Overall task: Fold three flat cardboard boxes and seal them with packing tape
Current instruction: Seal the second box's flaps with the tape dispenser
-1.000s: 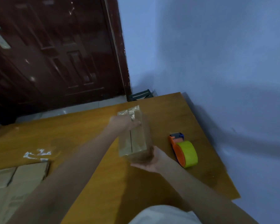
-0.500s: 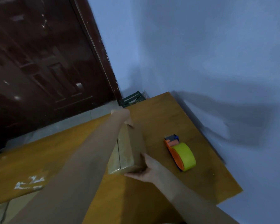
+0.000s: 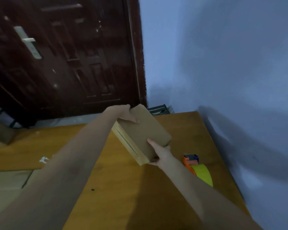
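Observation:
A small folded brown cardboard box, taped along its seam, hangs tilted above the wooden table. My left hand grips its far end, thumb on the top face. My right hand holds the near end, thumb on top and fingers underneath. An orange tape dispenser with a yellow-green roll lies on the table to the right, partly hidden behind my right forearm. Flat cardboard lies at the table's left edge.
A dark wooden door stands behind the table and a blue wall runs along its right side. Scraps of white paper lie on the table's left part. A dark crate sits on the floor past the far corner.
Both hands have lifted the box off the table and turned it, so a plain broad face now points up and the taped seam faces left. The camera view has swung upward.

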{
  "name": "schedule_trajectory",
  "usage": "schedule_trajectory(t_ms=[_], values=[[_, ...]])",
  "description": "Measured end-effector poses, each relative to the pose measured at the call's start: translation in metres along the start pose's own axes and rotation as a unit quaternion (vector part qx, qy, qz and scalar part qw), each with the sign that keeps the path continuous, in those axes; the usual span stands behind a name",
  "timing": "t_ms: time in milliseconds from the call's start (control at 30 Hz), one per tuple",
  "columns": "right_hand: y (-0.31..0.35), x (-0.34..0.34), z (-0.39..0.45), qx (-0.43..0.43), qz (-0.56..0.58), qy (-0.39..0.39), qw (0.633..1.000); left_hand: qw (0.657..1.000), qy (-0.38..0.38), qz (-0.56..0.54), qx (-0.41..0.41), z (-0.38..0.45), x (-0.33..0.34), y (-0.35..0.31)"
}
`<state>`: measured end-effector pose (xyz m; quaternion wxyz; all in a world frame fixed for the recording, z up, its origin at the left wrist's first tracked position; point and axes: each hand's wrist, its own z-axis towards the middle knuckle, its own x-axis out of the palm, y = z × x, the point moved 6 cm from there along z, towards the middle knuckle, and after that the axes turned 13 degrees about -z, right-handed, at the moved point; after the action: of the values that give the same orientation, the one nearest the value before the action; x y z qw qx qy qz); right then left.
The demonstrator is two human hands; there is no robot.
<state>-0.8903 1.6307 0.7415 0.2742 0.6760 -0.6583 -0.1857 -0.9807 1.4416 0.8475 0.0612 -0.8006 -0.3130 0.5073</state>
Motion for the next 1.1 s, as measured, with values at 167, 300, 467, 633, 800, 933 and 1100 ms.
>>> schedule_trajectory(t_ms=[167,300,467,633,800,933,1100], values=[[0.029,0.033,0.008,-0.156,-0.123,0.002,0.980,0.991,-0.067,-0.111,-0.039,-0.019,-0.019,0.081],[0.035,0.077,0.005,-0.245,-0.231,0.026,0.941,0.952,-0.166,-0.251,-0.060,-0.053,-0.017,0.147],[0.031,0.145,-0.003,-0.322,-0.347,0.077,0.878,0.893,-0.260,-0.343,-0.134,-0.110,-0.012,0.227],[0.018,0.211,-0.015,-0.353,-0.443,0.137,0.813,0.830,-0.334,-0.399,-0.202,-0.165,-0.006,0.289],[-0.016,0.261,-0.034,-0.353,-0.472,0.158,0.792,0.790,-0.382,-0.430,-0.215,-0.211,-0.005,0.333],[-0.047,0.297,-0.050,-0.364,-0.490,0.165,0.775,0.765,-0.402,-0.457,-0.210,-0.239,-0.002,0.374],[-0.081,0.342,-0.067,-0.366,-0.499,0.157,0.770,0.761,-0.405,-0.468,-0.195,-0.263,-0.012,0.431]])
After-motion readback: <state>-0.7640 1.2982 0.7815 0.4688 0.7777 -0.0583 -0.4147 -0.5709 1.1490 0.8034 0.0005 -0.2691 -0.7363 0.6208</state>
